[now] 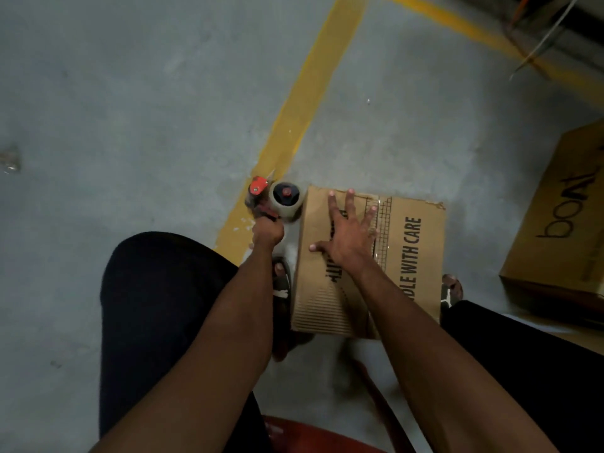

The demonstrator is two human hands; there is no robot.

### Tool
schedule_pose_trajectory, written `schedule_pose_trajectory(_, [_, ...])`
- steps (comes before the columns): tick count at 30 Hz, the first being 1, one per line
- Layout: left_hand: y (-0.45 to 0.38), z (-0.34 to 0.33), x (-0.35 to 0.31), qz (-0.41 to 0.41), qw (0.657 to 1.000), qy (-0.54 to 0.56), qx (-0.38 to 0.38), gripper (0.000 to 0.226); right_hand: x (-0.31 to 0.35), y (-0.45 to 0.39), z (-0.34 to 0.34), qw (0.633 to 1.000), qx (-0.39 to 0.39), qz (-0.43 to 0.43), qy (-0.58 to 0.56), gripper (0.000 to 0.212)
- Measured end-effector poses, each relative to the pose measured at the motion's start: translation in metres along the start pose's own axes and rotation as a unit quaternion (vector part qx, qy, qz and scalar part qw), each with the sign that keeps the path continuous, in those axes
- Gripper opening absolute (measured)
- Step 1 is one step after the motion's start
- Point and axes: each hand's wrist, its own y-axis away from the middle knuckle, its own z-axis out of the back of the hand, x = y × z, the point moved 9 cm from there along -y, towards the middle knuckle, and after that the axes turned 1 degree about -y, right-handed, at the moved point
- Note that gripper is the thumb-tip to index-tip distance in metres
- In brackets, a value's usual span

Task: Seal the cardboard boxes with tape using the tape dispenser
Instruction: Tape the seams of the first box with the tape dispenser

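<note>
Gripping one tape dispenser (277, 201) by its handle, the left hand (267, 231) holds it just left of the "handle with care" box (402, 256). The right hand (346, 237) lies flat on that box, fingers (349, 199) spread. A second box (562, 220) sits well right, making two.

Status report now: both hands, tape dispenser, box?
Left hand grips tape dispenser at box's left edge. Right hand flat on cardboard box, fingers spread. Nothing blocking.
</note>
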Motion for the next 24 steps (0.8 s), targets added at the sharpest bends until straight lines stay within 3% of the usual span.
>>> schedule_pose_trajectory(4, [0.073, 0.048, -0.031, -0.044, 0.996, 0.047, -0.059, 0.041, -0.006, 0.011, 0.012, 1.0, 0.01, 0.02, -0.019, 0.122])
schedule_pose_trajectory(9, [0.164, 0.099, -0.074, -0.091, 0.979, 0.037, -0.181, 0.049, -0.034, 0.052, 0.033, 0.991, -0.074, 0.049, -0.105, 0.079])
schedule_pose_trajectory(14, [0.205, 0.089, -0.101, -0.187, 0.975, 0.061, -0.104, 0.057, -0.054, 0.102, 0.052, 0.955, -0.121, 0.047, -0.265, 0.039])
schedule_pose_trajectory(17, [0.255, 0.072, -0.112, -0.295, 0.948, 0.11, -0.043, 0.039, -0.064, 0.139, 0.072, 0.887, -0.112, 0.018, -0.447, 0.025])
schedule_pose_trajectory(20, [0.336, 0.047, -0.116, -0.401, 0.898, 0.165, 0.082, 0.024, -0.071, 0.173, 0.086, 0.779, -0.052, -0.016, -0.624, 0.032])
schedule_pose_trajectory(22, [0.382, 0.033, -0.114, -0.446, 0.871, 0.149, 0.142, 0.016, -0.077, 0.191, 0.1, 0.706, -0.043, -0.017, -0.707, 0.042])
schedule_pose_trajectory(24, [0.413, 0.023, -0.11, -0.486, 0.856, 0.086, 0.154, 0.016, -0.085, 0.208, 0.11, 0.641, -0.043, -0.016, -0.766, 0.037])
